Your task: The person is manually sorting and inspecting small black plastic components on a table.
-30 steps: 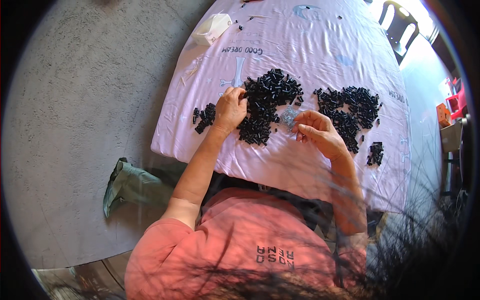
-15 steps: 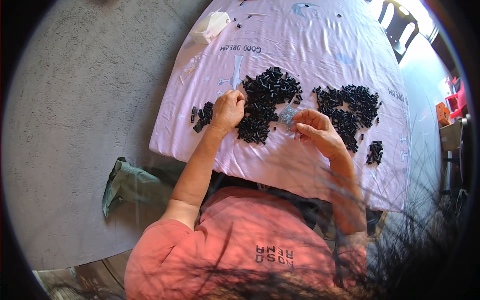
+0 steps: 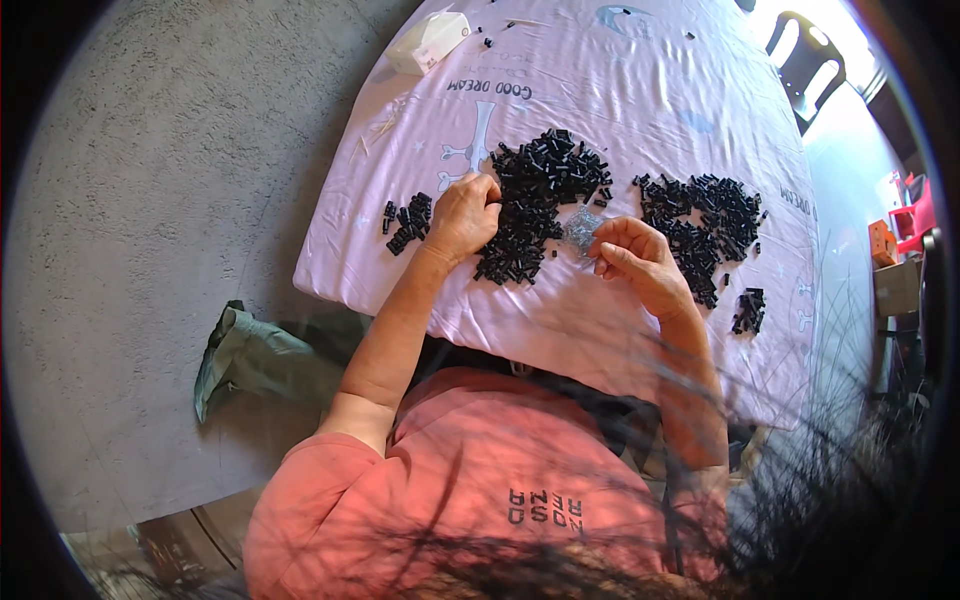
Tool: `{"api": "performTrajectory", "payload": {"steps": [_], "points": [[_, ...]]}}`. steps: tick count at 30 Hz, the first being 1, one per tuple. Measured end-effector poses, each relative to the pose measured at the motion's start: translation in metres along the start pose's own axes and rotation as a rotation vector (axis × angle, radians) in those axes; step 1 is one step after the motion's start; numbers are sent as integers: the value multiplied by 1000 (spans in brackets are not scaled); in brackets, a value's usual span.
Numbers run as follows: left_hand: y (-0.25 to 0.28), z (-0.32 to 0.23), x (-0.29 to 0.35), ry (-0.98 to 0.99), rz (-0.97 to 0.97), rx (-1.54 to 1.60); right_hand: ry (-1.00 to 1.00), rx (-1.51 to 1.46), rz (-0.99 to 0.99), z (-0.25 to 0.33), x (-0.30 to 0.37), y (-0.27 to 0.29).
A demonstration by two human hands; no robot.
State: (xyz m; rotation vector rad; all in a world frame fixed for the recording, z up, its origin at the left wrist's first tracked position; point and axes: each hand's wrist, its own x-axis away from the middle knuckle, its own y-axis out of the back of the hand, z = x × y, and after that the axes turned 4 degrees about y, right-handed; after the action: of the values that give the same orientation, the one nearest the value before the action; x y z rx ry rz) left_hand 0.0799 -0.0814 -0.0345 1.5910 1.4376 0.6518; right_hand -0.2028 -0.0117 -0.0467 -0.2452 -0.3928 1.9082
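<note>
Looking down, head view: bare left hand (image 3: 465,218), fingers curled in at the left edge of the large heap of short black tubular pieces (image 3: 548,168) on pale pink printed cloth (image 3: 620,110); cannot tell whether it grips one. Bare right hand (image 3: 648,268), fingers bent just beside the small mound of shiny silver-grey bits (image 3: 580,228); its hold, too, unclear. Judgement: light fingertip pinches suit such small parts, palms clear of both piles.

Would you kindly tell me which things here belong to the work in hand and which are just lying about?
Seemingly in use: small black pieces by the left hand; silvery pieces by the right hand.
Seemingly lying about: white box; orange box.
</note>
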Motion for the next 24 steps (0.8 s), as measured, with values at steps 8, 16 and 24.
{"api": "performTrajectory", "payload": {"steps": [8, 16, 24], "points": [[5, -35, 18, -112, -88, 280, 27, 19, 5, -3, 0, 1], [-6, -76, 40, -190, 47, 459, -14, 46, 6, 2, 1, -11], [-10, -87, 48, -252, 100, 502, -51, 80, 27, 1, 2, -9]]}}
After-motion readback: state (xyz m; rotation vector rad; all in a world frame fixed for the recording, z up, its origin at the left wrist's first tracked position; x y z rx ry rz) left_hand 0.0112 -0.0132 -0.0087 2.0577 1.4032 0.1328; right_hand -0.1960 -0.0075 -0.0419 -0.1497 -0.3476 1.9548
